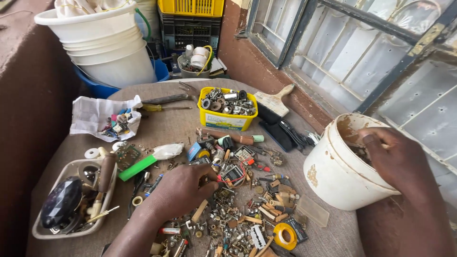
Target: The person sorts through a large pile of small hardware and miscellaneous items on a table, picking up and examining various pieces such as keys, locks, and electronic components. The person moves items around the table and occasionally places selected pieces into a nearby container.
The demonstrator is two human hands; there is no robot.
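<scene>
Presently we count one white tray [45,228] at the far left, one green lighter [138,167], one yellow tub [223,121] of metal parts, and one white bucket [333,176]. Our left hand [178,190] rests on the scattered small parts [238,209], fingertips pinched among them; what they hold we cannot tell. Our right hand [397,159] grips the bucket rim, fingers inside.
</scene>
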